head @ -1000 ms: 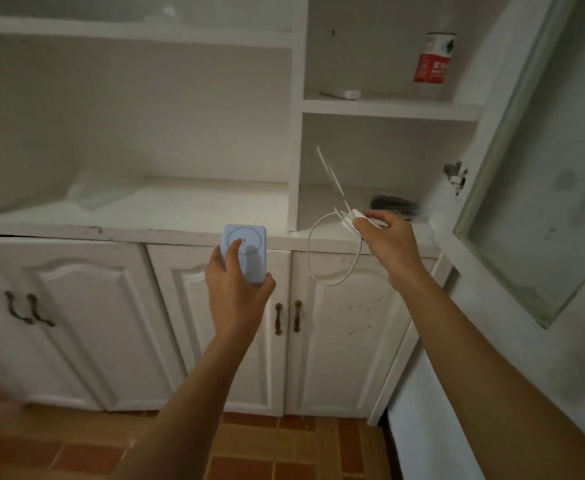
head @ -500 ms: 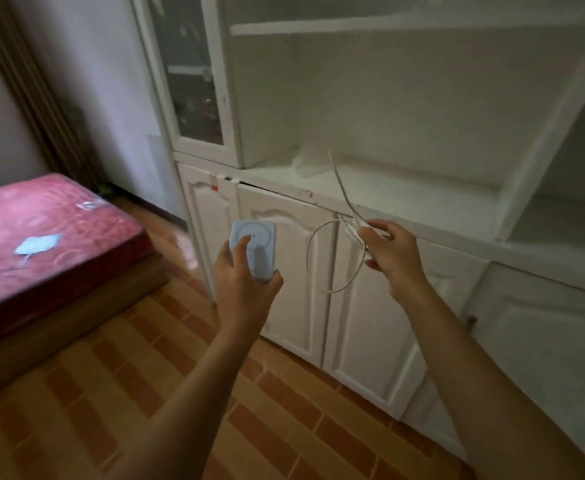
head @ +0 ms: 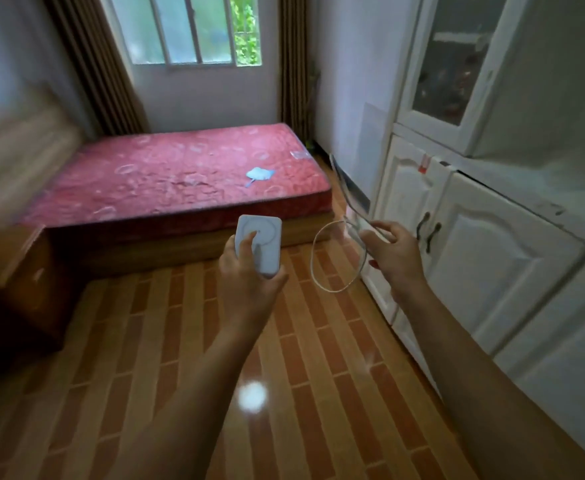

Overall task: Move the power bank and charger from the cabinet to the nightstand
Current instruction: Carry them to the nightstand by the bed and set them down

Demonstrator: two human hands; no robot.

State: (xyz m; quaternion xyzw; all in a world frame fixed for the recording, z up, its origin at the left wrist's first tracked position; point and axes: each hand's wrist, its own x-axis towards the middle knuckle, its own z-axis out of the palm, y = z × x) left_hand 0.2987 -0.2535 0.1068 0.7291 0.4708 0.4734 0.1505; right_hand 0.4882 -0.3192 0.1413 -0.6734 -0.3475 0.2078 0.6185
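Observation:
My left hand (head: 246, 271) holds a pale blue power bank (head: 261, 245) upright at mid-frame, thumb across the ring on its face. To its right my right hand (head: 393, 252) pinches a white charger cable (head: 318, 268), whose loop hangs below my fingers and whose loose end sticks up past them. The white cabinet (head: 485, 244) runs along the right side, close to my right arm. A brown wooden nightstand (head: 10, 271) stands at the left edge beside the bed.
A bed with a bare red mattress (head: 180, 174) fills the middle distance, with a small blue cloth (head: 258, 174) on it. Behind it are a barred window (head: 187, 29) and brown curtains. Orange-brown tiled floor (head: 180, 358) spreads between me and the bed.
The view has swung left from the cabinet shelves toward the bed and nightstand. Both hands keep their hold on the power bank and cable, which have come away from the cabinet.

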